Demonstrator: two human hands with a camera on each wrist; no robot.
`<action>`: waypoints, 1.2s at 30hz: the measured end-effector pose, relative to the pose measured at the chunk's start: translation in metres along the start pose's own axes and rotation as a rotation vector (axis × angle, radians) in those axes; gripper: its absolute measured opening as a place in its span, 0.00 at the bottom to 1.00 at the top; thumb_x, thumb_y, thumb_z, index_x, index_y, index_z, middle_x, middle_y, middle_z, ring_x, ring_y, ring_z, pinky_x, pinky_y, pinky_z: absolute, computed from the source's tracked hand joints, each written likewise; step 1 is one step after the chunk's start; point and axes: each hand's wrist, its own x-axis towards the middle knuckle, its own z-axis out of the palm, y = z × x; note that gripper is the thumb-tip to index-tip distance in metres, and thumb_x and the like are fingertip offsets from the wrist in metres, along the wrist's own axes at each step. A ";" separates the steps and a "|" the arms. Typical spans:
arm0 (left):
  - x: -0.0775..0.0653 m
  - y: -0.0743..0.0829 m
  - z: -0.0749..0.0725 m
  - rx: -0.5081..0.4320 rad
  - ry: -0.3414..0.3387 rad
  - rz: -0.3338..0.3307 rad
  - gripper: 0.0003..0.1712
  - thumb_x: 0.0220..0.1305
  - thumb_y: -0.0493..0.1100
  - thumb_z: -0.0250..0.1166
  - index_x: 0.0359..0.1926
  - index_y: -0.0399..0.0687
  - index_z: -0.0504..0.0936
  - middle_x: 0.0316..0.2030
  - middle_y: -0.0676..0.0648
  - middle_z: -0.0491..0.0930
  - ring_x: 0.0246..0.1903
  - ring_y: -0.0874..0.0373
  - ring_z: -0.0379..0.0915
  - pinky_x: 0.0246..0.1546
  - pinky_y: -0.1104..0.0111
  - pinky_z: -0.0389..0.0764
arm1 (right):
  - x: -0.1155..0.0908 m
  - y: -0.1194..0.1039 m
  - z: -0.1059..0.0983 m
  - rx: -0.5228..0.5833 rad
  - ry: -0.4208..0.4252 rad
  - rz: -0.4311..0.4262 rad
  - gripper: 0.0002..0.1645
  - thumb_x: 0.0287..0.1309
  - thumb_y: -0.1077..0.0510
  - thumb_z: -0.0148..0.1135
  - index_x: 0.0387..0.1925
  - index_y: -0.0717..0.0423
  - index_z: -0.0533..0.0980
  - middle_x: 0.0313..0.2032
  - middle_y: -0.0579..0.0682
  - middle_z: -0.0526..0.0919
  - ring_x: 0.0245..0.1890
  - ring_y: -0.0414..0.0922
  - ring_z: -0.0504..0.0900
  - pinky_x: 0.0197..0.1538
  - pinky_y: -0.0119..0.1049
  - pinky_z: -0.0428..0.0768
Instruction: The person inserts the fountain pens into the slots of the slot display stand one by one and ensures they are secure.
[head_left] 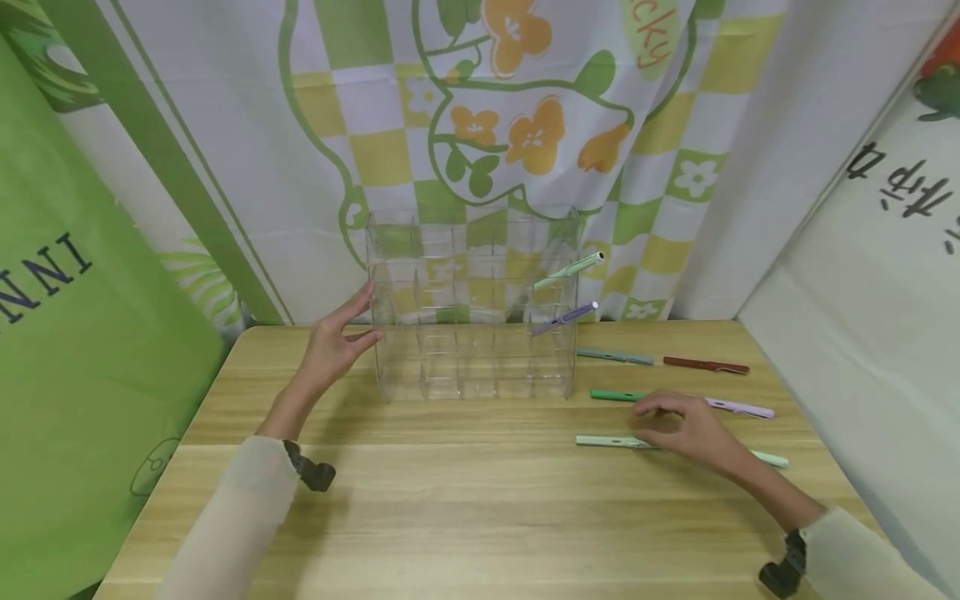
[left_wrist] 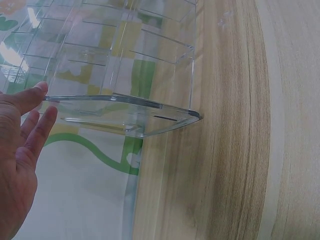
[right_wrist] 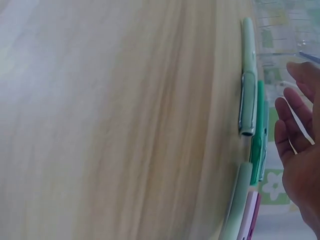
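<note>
A clear plastic rack with several square compartments stands upright at the back of the table. My left hand holds its left side wall, thumb on one face and fingers on the other in the left wrist view. A light green pen and a purple pen stick out of its right-hand compartments. My right hand hovers over the loose pens with bent fingers, thumb and forefinger apart, holding nothing. Nearest to it are a pale green pen and a green pen.
Right of the rack lie a teal pen and a dark red pen. A lilac pen and another pale green pen are partly hidden by the right hand and wrist. A patterned curtain hangs behind the wooden table.
</note>
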 end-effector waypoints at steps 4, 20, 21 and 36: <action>0.001 0.001 0.000 -0.004 -0.011 -0.013 0.46 0.63 0.25 0.73 0.79 0.43 0.66 0.80 0.43 0.61 0.70 0.33 0.69 0.56 0.57 0.88 | -0.005 0.004 0.000 -0.044 -0.017 -0.036 0.20 0.47 0.67 0.85 0.43 0.54 0.88 0.44 0.50 0.91 0.43 0.42 0.87 0.46 0.28 0.88; 0.002 0.001 0.001 0.000 -0.001 0.010 0.46 0.62 0.24 0.73 0.79 0.42 0.67 0.79 0.42 0.62 0.69 0.31 0.70 0.54 0.59 0.88 | -0.012 0.016 0.004 -0.024 -0.095 -0.118 0.21 0.43 0.70 0.85 0.40 0.53 0.88 0.41 0.48 0.91 0.44 0.40 0.87 0.57 0.13 0.77; 0.001 0.000 0.001 0.002 0.001 0.014 0.46 0.62 0.24 0.73 0.79 0.41 0.67 0.79 0.42 0.62 0.69 0.30 0.70 0.54 0.59 0.88 | -0.012 0.017 0.005 -0.025 -0.101 -0.118 0.21 0.43 0.70 0.85 0.40 0.52 0.88 0.41 0.48 0.91 0.44 0.40 0.87 0.56 0.14 0.78; 0.001 0.002 0.001 0.024 0.014 0.015 0.46 0.60 0.24 0.74 0.78 0.38 0.67 0.78 0.39 0.63 0.68 0.30 0.72 0.52 0.55 0.89 | -0.011 0.024 0.009 -0.058 -0.088 -0.210 0.22 0.41 0.73 0.84 0.37 0.49 0.88 0.38 0.47 0.90 0.38 0.43 0.87 0.41 0.19 0.84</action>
